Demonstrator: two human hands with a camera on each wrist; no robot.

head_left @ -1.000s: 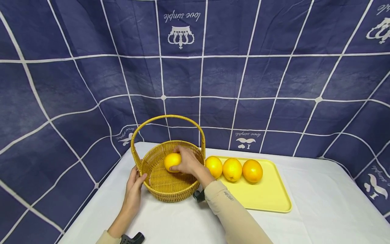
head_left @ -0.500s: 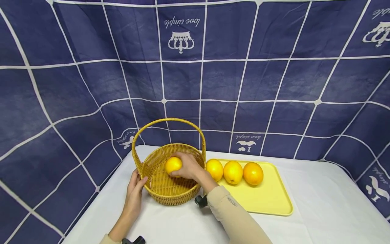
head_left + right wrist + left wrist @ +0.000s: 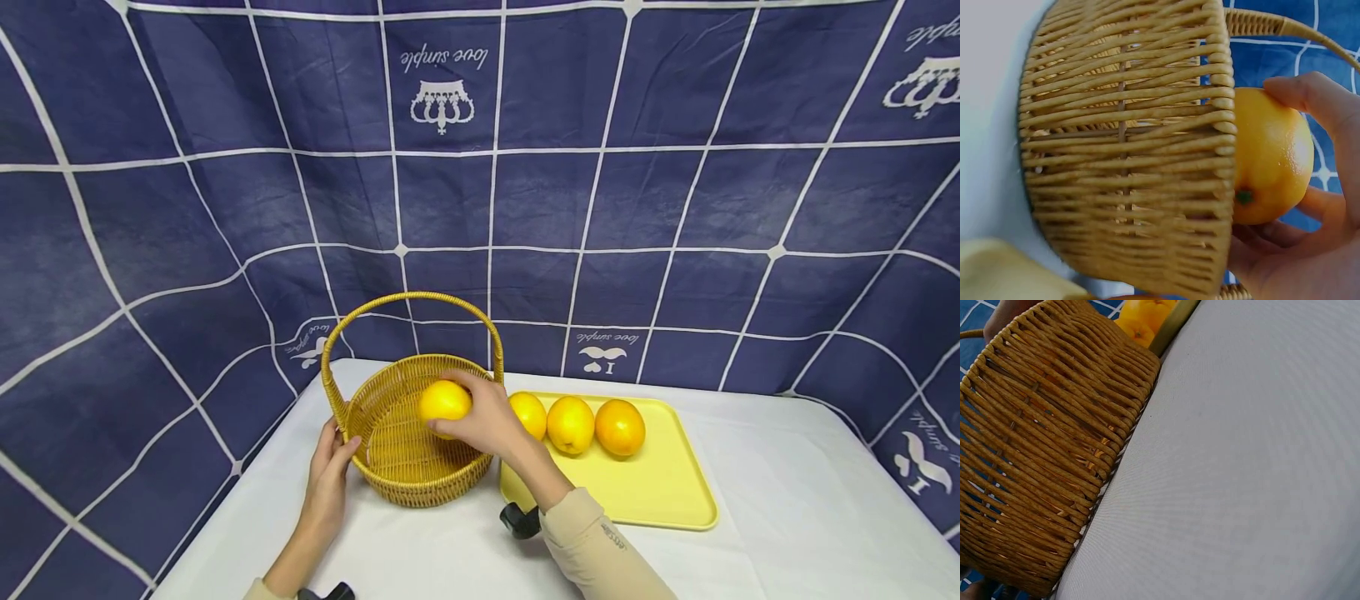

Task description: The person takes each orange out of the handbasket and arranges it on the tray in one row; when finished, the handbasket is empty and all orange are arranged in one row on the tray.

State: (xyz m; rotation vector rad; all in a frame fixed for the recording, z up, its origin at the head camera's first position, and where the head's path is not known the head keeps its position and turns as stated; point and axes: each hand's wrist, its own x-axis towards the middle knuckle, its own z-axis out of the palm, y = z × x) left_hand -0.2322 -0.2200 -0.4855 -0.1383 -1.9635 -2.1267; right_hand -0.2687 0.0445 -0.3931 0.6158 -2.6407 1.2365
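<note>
Round yellow-orange fruit (image 3: 445, 403) gripped in the right hand (image 3: 491, 421), fingers and thumb curled round it, held just above the rim of the round woven wicker basket with a hoop handle (image 3: 411, 467) — over the basket's right side, not resting on the woven floor. In the right wrist view, same fruit (image 3: 1270, 157) level with the rim, fingertips (image 3: 1310, 94) wrapped over the top, palm below. Left hand (image 3: 328, 467) against the basket's left wall, fingers fairly straight along the weave, thumb at the rim — pressing to steady rather than clutching, as far as can be told. Nothing else visible inside the basket; floor looks bare. Three more yellow-orange fruits (image 3: 572, 424) lined up at the far end of the pale yellow rectangular plastic tray (image 3: 660, 492), just right of the basket on the white-covered counter (image 3: 787, 517). Judged from this: one fruit of four in hand at the basket, none lying in it, three waiting on the tray — early in the work, most of it left.
</note>
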